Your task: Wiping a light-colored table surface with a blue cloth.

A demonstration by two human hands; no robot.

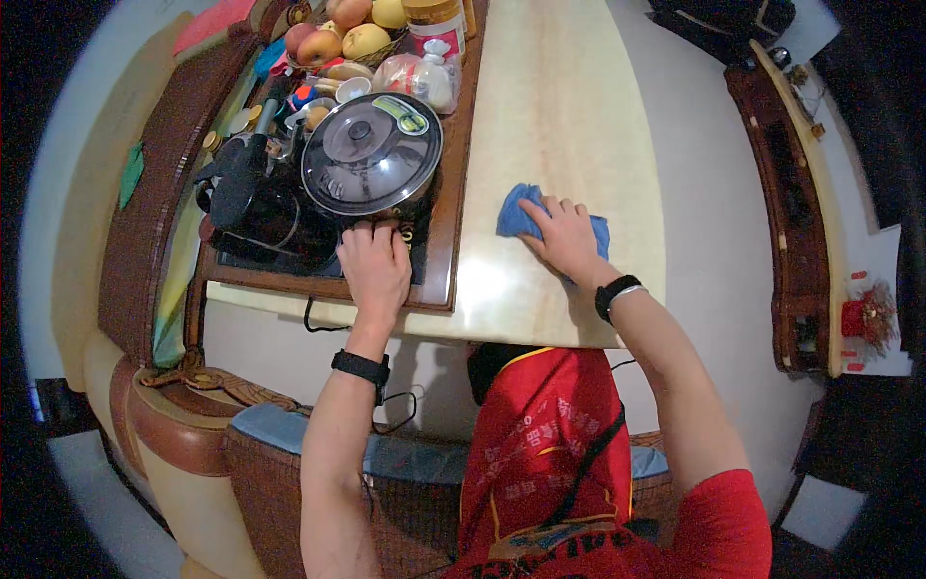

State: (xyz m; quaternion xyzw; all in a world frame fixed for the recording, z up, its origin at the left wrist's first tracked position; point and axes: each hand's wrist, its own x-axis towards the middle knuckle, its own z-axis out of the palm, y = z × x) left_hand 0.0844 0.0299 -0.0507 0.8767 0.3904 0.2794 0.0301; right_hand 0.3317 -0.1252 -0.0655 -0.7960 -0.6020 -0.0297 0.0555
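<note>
My right hand [568,235] presses a crumpled blue cloth [517,211] onto the pale, glossy tabletop [564,108], right of a wood-framed tray [450,268]. Fingers bent, my left hand [375,264] is at the near side of a dark pot with a glass lid [372,155] on that tray. Its fingertips are partly hidden below the pot's rim, so I cannot tell whether they grip anything. A black kettle-like vessel [253,210] stands left of the pot.
Behind the pot are a basket of fruit [365,42], a tied plastic bag [427,81], a jar [438,25] and a small white bowl [353,89]. A black cable [318,327] hangs at the table's near edge. A carved wooden sofa [166,137] flanks the left, a wooden cabinet [788,217] the right.
</note>
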